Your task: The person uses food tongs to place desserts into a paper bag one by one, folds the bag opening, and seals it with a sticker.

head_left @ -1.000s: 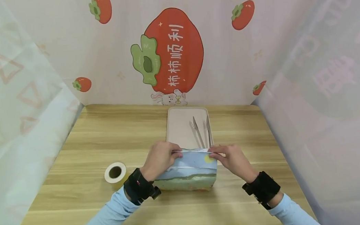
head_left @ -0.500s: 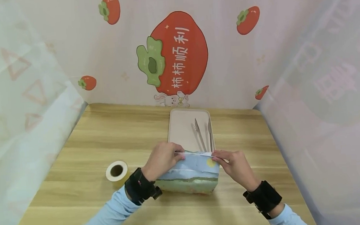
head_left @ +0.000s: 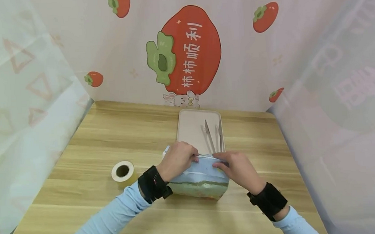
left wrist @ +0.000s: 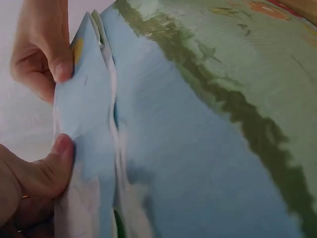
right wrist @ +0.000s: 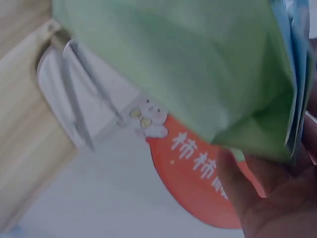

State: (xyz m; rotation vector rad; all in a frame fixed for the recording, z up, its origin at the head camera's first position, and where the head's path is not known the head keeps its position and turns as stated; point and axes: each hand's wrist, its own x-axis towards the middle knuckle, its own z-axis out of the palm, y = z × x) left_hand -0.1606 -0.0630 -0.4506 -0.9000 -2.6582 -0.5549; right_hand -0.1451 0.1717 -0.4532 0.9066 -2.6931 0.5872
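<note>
A paper bag (head_left: 196, 188), printed with a blue and green landscape, stands on the table with its top folded over in a flat strip. My left hand (head_left: 178, 160) pinches the folded edge left of the middle, its thumb (left wrist: 58, 157) lying on the blue front. Further right along the same edge, my right hand (head_left: 237, 166) pinches the fold between thumb and fingers. In the left wrist view the fold (left wrist: 113, 106) shows layered, white-edged paper. The right wrist view shows the bag's plain green side (right wrist: 198, 64), with my right fingers (right wrist: 235, 181) behind it.
Behind the bag lies a beige tray (head_left: 191, 125) with two slim metal tools (head_left: 209, 135) on its right part. A roll of tape (head_left: 130, 176) stands to the left of my left hand. Printed cloth (head_left: 239, 63) hangs at the table's back and sides.
My hands have come closer together along the folded edge, the right one shifting left and the left one right. The bag's upper left corner now shows beyond my left hand. The head view has shifted slightly.
</note>
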